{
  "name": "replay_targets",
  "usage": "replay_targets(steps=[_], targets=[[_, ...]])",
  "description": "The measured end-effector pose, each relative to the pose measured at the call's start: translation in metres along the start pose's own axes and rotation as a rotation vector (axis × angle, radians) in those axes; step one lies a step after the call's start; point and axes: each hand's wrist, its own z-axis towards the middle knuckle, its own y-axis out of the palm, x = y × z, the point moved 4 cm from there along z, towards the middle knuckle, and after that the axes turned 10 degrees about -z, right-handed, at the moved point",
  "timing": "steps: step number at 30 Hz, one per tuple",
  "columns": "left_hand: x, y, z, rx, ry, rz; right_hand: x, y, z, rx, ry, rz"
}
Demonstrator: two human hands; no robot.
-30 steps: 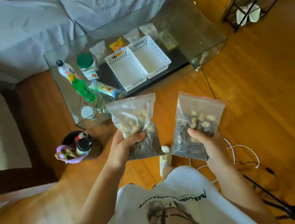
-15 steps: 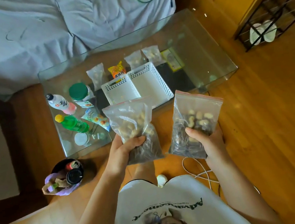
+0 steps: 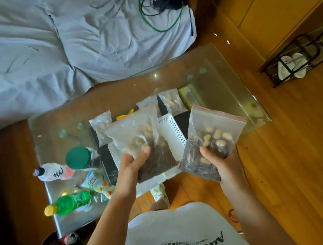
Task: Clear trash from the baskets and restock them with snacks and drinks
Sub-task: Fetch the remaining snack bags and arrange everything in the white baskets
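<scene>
Over the glass bench my left hand and right hand each grip a snack bag by its bottom, so I should lower both upright into the white basket below.

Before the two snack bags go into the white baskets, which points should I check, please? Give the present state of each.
1. Left hand grips left snack bag: ok.
2. Right hand grips right snack bag: ok.
3. Bags sealed: cannot tell.
4. White baskets free of trash: cannot tell, the bags hide them.
5. Bags held over the baskets: ok.
6. Bottles away from the baskets: ok.
</scene>
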Motion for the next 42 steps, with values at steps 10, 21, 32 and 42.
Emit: replay_targets(steps=[10,21,32,42], targets=[[-0.090,-0.009,0.136,0.217,-0.085,-0.089,0.097,0.036,0.129,0.114,0.255,-0.079],[-0.216,-0.026,0.197,0.473,-0.255,0.117,0.213,0.063,0.200,-0.109,0.321,-0.355],[-0.186,-0.029,0.205,0.694,-0.066,0.661,0.190,0.064,0.214,-0.127,-0.128,-0.870],[-0.190,-0.032,0.197,0.773,-0.193,0.404,0.188,0.045,0.219,-0.051,-0.051,-0.947]])
